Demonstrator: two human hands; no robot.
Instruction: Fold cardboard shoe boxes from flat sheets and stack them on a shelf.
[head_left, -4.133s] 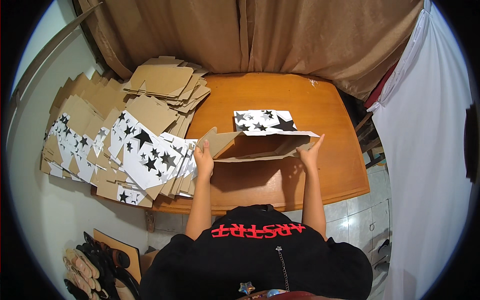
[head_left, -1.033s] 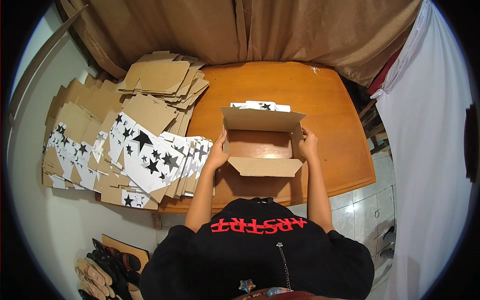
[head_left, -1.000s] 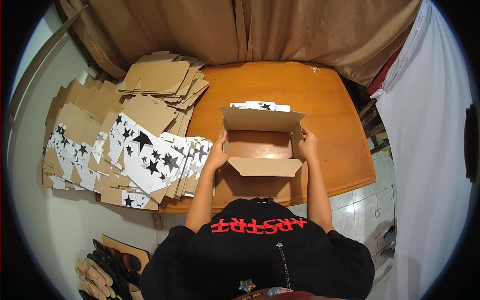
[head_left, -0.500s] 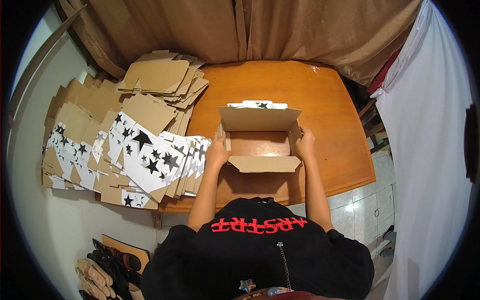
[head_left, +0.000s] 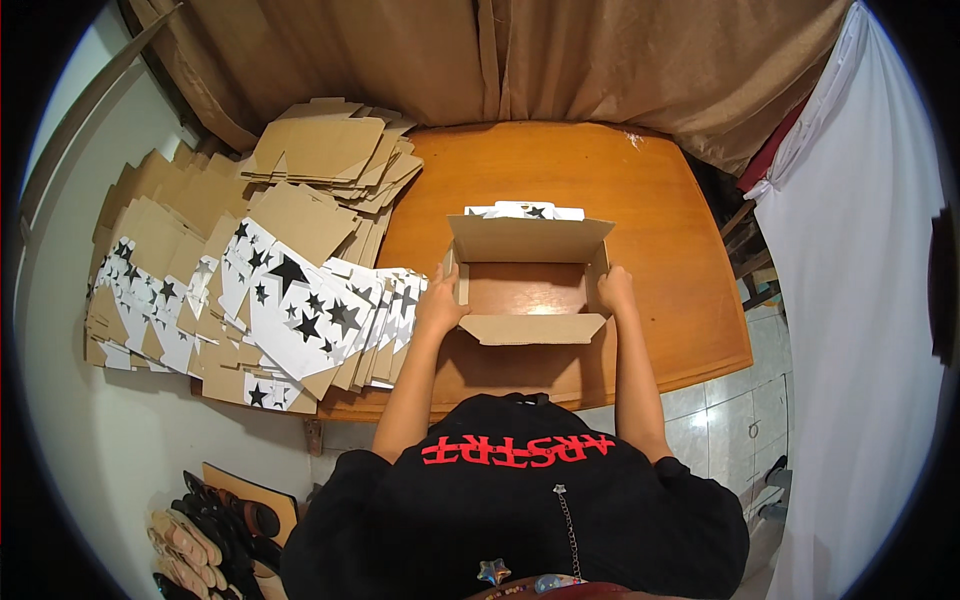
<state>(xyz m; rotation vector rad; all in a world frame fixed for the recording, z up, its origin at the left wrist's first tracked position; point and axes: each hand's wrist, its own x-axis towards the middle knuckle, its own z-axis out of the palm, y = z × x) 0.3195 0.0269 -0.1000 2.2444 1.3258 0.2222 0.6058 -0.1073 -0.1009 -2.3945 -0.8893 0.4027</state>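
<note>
A: Head view, and the cardboard box (head_left: 530,240) is front and centre over the wooden table (head_left: 680,300), squared up between two bare hands!

B: Left hand (head_left: 437,303) gripping the left end wall, right hand (head_left: 617,290) gripping the right one. Both look firmly closed on the board.

A: How far along? Four walls raised into a rectangle, that's done. But look through the middle: table wood! No bottom panel across it, I'd judge.

B: And the top's unclosed. The near flap (head_left: 532,329) slants toward the wearer, the far one leans back. Over on the left, plain flat cartons (head_left: 325,150) and star-printed flat cartons (head_left: 290,310) lie heaped, unfolded.

A: What can't we see?

B: Fingertips behind the walls, for one. The starred panel (head_left: 525,212) is mostly covered by that far flap. The lower edges are hidden, so I can't tell whether the box touches the table.
</note>
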